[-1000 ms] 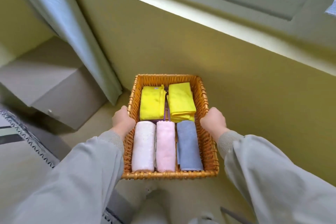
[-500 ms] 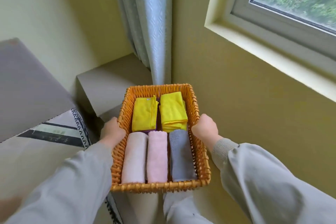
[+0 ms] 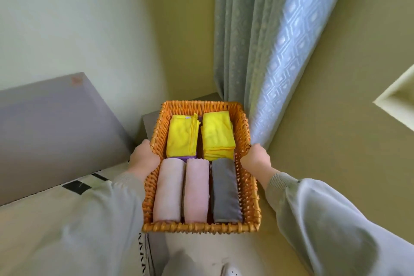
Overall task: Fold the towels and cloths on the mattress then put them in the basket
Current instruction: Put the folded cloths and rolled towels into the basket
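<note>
An orange wicker basket (image 3: 246, 188) is held up in the air in front of me. My left hand (image 3: 144, 158) grips its left rim and my right hand (image 3: 255, 160) grips its right rim. Inside, at the far end, lie two folded yellow cloths (image 3: 182, 138), side by side, with a purple edge showing beneath them. At the near end lie three rolled towels: a pale pink one (image 3: 169, 190), a pink one (image 3: 196, 190) and a grey one (image 3: 225, 190).
A grey headboard (image 3: 56, 123) and the patterned edge of the mattress (image 3: 76, 186) are at the left. A grey bedside cabinet (image 3: 149, 123) stands behind the basket in the corner. A pale blue curtain (image 3: 268, 51) hangs at the right, beside a window recess (image 3: 396, 101).
The view has swung left towards the corner, with the basket still carried in both hands. The window has slid out to the right and the curtain and headboard have come into view.
</note>
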The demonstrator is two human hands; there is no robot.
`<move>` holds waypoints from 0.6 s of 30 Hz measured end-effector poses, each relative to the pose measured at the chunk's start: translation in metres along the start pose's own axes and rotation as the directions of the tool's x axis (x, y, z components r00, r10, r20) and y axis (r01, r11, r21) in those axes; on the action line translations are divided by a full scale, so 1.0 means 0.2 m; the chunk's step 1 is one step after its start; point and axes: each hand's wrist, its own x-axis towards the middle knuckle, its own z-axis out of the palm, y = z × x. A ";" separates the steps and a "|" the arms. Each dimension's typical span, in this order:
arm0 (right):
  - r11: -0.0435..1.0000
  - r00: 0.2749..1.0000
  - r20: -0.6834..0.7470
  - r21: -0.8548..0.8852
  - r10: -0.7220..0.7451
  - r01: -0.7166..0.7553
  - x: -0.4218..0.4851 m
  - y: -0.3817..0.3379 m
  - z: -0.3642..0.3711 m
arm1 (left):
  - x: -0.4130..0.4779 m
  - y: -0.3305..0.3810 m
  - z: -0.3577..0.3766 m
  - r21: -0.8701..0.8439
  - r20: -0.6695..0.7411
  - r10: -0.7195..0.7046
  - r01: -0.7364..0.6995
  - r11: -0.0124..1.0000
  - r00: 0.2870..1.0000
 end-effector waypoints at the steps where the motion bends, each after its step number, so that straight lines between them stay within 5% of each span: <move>1: 1.000 1.000 0.000 -0.009 0.010 -0.010 0.05 -0.05 0.03 | 0.08 0.00 -0.02 0.012 0.007 0.002 -0.002 1.000 1.000; 8: 0.982 0.983 -0.057 0.083 0.173 -0.168 0.44 -0.40 0.25 | 0.83 0.08 -0.04 0.110 0.109 0.114 -0.126 0.986 0.987; 18: 0.790 0.816 -0.074 0.314 0.573 -0.526 0.68 -0.61 0.57 | 1.54 0.34 0.09 0.241 0.339 0.288 -0.379 0.894 0.895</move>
